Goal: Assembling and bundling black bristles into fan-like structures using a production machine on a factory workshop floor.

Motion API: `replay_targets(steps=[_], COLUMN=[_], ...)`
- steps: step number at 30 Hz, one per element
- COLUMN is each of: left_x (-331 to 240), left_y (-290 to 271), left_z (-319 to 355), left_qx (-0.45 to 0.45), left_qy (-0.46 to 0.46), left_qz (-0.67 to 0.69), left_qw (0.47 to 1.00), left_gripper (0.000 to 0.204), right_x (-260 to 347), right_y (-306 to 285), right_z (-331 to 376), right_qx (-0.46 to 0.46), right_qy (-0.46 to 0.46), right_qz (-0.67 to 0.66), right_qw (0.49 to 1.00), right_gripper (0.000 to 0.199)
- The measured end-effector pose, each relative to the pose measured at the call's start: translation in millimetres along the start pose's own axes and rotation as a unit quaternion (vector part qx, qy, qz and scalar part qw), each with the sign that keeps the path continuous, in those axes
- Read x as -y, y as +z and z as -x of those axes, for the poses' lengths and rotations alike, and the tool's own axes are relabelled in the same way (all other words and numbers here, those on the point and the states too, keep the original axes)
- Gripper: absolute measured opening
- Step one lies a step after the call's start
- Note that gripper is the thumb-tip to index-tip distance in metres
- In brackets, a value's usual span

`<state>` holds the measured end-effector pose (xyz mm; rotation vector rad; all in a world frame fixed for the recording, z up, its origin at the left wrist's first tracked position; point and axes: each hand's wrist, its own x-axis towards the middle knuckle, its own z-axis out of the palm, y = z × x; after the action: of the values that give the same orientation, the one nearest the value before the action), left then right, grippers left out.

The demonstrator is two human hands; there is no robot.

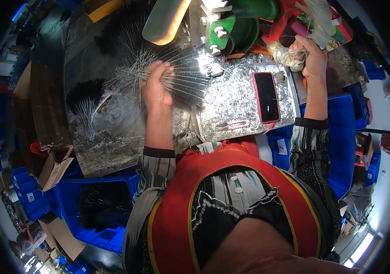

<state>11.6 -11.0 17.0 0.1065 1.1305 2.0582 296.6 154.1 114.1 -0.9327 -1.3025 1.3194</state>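
My left hand (157, 86) is closed around a fanned bunch of thin twisted-wire brushes (183, 75), its thumb across the stems. Their dark bristly ends spread to the right, toward a small bright metal fixture (211, 68) at the foot of a green machine (222, 34). The bare wire ends poke out to the left. At the right, my right hand (313, 57) grips a handle wrapped in pale cloth (291, 57). A lit lamp (165, 23) hangs over the bunch and hides part of the bench behind it.
Foil-like sheeting (217, 102) covers the bench front, bearing a phone in a pink case (266, 98) and pink-handled snips (235, 124). More black wire brushes (86, 109) lie at the left. Blue crates (133, 182) flank me; the left one contains black brushes (103, 205).
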Motion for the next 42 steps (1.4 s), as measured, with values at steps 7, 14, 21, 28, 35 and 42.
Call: replay_targets(steps=[7,14,21,28,35,42], left_x=[0,0,4,6,5,7], left_y=[5,3,2,5,5,6], left_z=[1,1,-6,-6,-5,-6], left_qx=[-0.012,-0.013,-0.033,-0.06,-0.071,-0.006], left_qy=[-0.007,0.01,0.002,0.014,0.025,-0.014], left_qz=[-0.005,-0.006,0.039,0.041,0.048,0.08], left_qw=[1.0,1.0,0.999,0.997,0.996,0.997], left_gripper=[0.025,0.024,0.024,0.026,0.027,0.03], right_x=[3,-15,-49,18,2,-61], right_y=[-3,4,-17,-10,-2,-8], right_z=[-1,7,-5,-5,-3,-1], right_qx=[-0.02,-0.016,0.106,0.027,0.021,0.033], right_qy=[0.032,-0.119,-0.109,0.029,-0.036,-0.16], right_qz=[0.008,0.014,-0.101,0.001,-0.009,-0.094], right_qw=[0.999,0.993,0.983,0.999,0.999,0.982], right_gripper=[0.029,0.026,0.012,0.015,0.012,0.008])
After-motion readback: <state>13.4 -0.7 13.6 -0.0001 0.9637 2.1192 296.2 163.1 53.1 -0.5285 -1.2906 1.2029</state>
